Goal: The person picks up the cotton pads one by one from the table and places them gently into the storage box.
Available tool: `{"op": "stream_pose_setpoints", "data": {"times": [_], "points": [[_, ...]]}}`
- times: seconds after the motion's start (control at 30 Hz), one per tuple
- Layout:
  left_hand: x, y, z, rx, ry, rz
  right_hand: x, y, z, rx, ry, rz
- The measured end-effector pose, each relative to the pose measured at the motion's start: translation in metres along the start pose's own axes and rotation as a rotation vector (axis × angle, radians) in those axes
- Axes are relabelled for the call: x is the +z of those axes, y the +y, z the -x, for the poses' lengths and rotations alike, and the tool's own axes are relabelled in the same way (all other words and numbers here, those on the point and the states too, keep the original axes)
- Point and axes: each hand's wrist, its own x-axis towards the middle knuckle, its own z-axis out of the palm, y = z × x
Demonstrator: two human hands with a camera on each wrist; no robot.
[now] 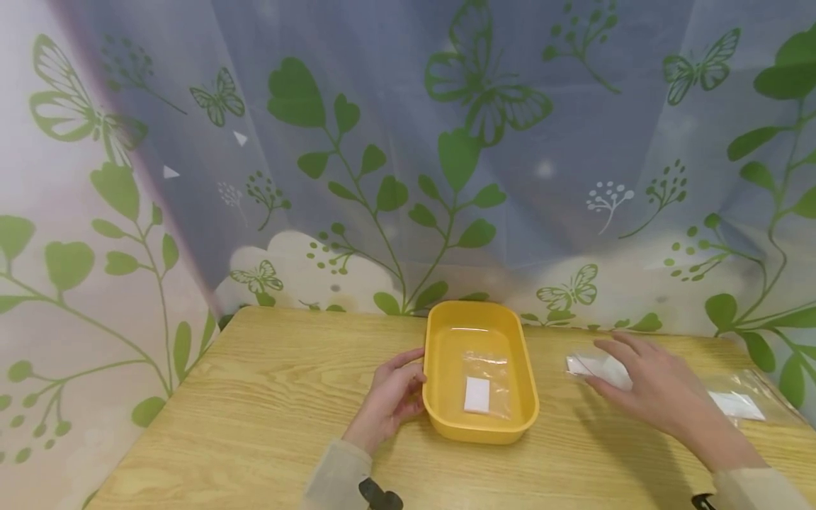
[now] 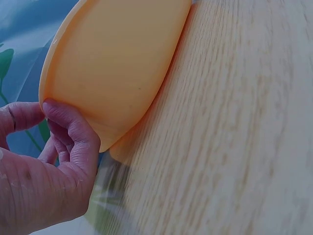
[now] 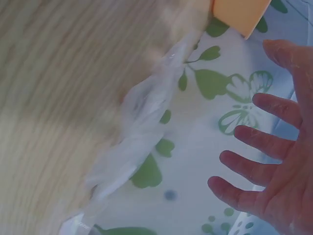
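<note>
A yellow plastic tub [image 1: 481, 433] stands on the wooden table. My left hand [image 1: 389, 400] pinches its left rim between thumb and fingers, and the left wrist view shows that hand [image 2: 54, 156] at the tub's edge [image 2: 117, 58]. Inside the tub lies a clear plastic bag [image 1: 500, 382] with a white label [image 1: 477, 394]. To the right of the tub, my right hand [image 1: 663, 389] hovers with fingers spread over another clear bag [image 1: 580, 365] with something white, partly hidden by the hand. In the right wrist view this hand [image 3: 274, 147] holds nothing.
A further clear bag with a white label [image 1: 736, 405] lies at the table's right, partly behind my right forearm. A curtain [image 1: 408, 177] with green leaves and butterflies hangs right behind the table's far edge [image 1: 331, 312] and along the left side.
</note>
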Motion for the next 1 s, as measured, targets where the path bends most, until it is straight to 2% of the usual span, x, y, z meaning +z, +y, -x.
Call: {"op": "stream_pose_setpoints", "data": {"times": [0.33,0.6,0.8,1.0], "points": [[0.0,0.0,-0.001,0.013,-0.021,0.007,0.01,0.03,0.01,0.042,-0.049,0.044],[0.0,-0.001,-0.001,0.015,-0.023,0.033,0.018,0.057,0.011,0.1,-0.095,-0.008],[-0.001,-0.002,0.0,0.017,-0.024,0.01,0.023,0.075,0.011,0.114,-0.113,-0.024],[-0.001,0.0,0.001,0.02,-0.031,0.025,0.024,0.087,0.006,0.125,-0.132,-0.053]]}}
